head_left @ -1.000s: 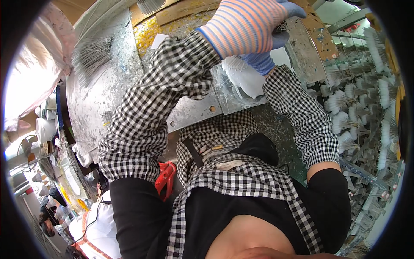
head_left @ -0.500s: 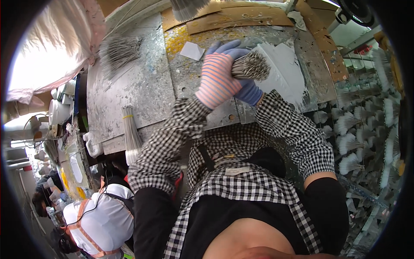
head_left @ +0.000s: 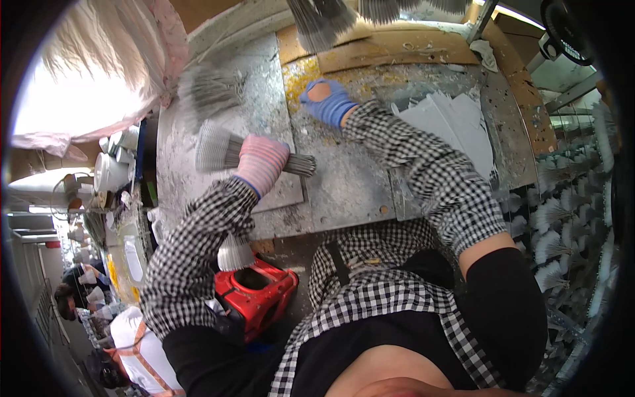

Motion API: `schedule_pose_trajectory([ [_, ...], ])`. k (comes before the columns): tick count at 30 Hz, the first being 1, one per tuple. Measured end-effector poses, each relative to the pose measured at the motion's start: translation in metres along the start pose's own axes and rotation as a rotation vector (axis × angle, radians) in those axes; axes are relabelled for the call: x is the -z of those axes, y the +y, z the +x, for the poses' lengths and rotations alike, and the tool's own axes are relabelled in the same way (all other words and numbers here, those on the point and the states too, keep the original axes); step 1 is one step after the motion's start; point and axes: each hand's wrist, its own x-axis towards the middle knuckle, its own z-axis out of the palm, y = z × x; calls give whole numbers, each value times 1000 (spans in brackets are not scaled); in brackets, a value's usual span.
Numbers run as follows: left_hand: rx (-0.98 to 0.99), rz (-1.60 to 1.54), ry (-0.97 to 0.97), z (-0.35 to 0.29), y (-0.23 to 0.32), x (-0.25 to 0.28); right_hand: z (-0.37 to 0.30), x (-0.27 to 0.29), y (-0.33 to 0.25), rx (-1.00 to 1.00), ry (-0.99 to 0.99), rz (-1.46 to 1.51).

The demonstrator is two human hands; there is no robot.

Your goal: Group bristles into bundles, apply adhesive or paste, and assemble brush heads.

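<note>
My left hand [head_left: 263, 164], in a pink striped glove, is closed around a bundle of thin grey stems [head_left: 218, 148]. The bundle lies sideways above the table, its flared pale end to the left and its narrow end to the right. My right hand [head_left: 329, 103], in a blue striped glove, is farther away by a yellow-stained patch. Its fingers look curled down at the table surface, and whatever they grip is hidden. A blurred heap of similar stems [head_left: 210, 87] lies at the far left of the table.
White paste [head_left: 446, 122] coats a board on the right. More bundles [head_left: 317, 23] stand at the far edge. Another bundle's flared end [head_left: 235, 254] shows below the near edge, above a red stool [head_left: 258, 291]. Racks of bundles [head_left: 555, 225] fill the right side. A person [head_left: 135, 344] is at lower left.
My hands have come apart. The left moved left with the bundle, which has turned so its flared end shows. The right moved to the white paper's place; that paper is out of sight.
</note>
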Motion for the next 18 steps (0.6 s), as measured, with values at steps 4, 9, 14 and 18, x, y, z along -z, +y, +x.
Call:
schedule_pose_trajectory([
  [4,112,-554,310,-20,-14,31,23,-39,-11,-144,-151,-175],
  [9,231,-1446,539,-25,-36,35,2,-17,-18,5,-11,-130],
  [14,164,-1645,662,-2,-40,19,-31,59,-23,-53,64,431],
  [18,97,-1641,644,4,-16,43,-68,141,-31,-83,120,936],
])
